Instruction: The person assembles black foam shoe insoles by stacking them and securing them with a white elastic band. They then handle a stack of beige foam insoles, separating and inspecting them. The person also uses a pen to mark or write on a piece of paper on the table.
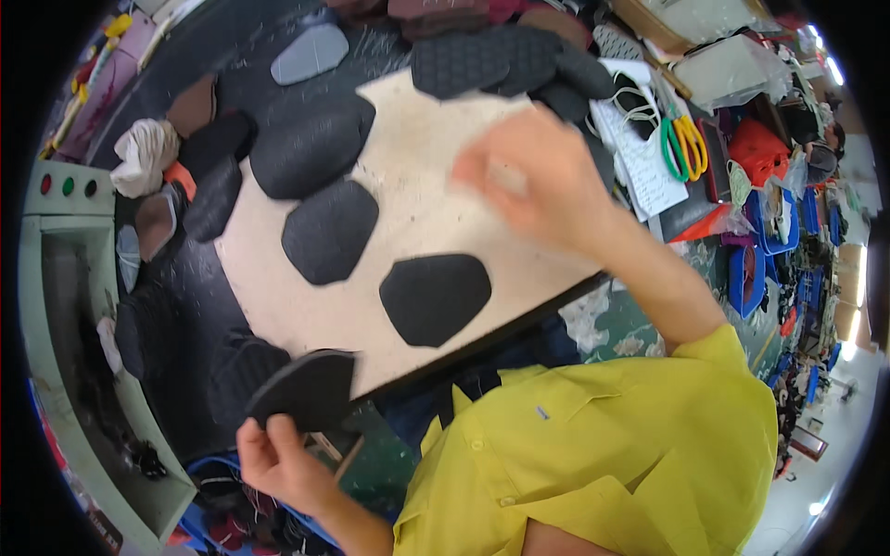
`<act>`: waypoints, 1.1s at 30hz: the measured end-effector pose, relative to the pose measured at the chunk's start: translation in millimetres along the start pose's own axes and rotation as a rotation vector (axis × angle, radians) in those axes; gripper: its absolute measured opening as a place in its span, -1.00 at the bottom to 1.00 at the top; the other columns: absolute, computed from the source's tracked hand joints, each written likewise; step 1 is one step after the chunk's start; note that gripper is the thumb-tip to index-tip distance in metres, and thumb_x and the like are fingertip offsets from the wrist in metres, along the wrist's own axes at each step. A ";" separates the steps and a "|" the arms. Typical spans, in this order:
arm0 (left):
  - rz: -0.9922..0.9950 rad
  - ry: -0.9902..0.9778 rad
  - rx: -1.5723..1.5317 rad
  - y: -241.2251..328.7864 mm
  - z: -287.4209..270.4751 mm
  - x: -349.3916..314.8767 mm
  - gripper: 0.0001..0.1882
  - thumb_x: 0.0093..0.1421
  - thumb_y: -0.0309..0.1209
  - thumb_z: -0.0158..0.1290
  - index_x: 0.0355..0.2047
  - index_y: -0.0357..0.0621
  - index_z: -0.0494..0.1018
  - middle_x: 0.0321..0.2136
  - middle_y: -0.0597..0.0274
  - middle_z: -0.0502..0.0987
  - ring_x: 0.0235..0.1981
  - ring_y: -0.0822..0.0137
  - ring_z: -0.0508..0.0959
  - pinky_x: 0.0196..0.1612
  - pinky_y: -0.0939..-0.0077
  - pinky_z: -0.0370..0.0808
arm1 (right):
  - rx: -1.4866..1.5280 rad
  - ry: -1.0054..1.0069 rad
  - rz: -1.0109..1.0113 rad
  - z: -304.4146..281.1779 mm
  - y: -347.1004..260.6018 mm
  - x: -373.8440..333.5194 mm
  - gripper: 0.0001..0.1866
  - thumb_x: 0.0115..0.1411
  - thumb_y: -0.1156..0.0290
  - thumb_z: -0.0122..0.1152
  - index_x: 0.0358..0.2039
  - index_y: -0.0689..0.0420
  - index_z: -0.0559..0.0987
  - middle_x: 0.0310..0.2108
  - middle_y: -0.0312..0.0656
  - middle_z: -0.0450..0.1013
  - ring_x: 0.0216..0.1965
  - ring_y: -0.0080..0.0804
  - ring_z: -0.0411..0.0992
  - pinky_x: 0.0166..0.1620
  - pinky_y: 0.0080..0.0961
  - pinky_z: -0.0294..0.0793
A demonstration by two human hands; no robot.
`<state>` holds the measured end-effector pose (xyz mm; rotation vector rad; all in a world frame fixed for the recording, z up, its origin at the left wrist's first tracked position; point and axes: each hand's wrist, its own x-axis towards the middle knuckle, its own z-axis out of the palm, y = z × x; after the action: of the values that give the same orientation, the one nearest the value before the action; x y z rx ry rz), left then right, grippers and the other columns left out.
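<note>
The left hand (278, 459) is pinching a black foam piece (306, 389) at the pale board (417, 204) edge, while the blurred right hand (533, 176) is hovering open, holding nothing.

White printed paper sheet (646, 157) at table's far right, under green/yellow scissors (683, 145).

Matt black foam pads (330, 230) — pale board (417, 208)

Black foam pads (330, 232) on a pale beige board (306, 315) — yellow shirt (603, 454), yellow-green scissors (684, 146)
</note>
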<state>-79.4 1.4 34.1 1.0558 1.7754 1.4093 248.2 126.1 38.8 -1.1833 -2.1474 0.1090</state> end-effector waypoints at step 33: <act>0.869 -0.356 0.432 -76.5 64.3 -42.8 -0.76 -0.05 -0.51 0.22 -0.30 -0.12 0.62 -0.26 0.32 0.57 -0.25 0.32 0.53 -0.20 0.44 0.35 | 0.717 -0.605 0.815 38.9 -38.8 -39.2 -0.86 0.14 0.49 0.34 -0.38 0.31 0.59 -0.50 -0.39 0.48 -0.44 -0.75 0.35 -0.36 -0.72 0.38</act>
<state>-19.5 -14.2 -55.3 2.3407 1.4210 1.1595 211.4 82.1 3.1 -1.5806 -1.6357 1.6076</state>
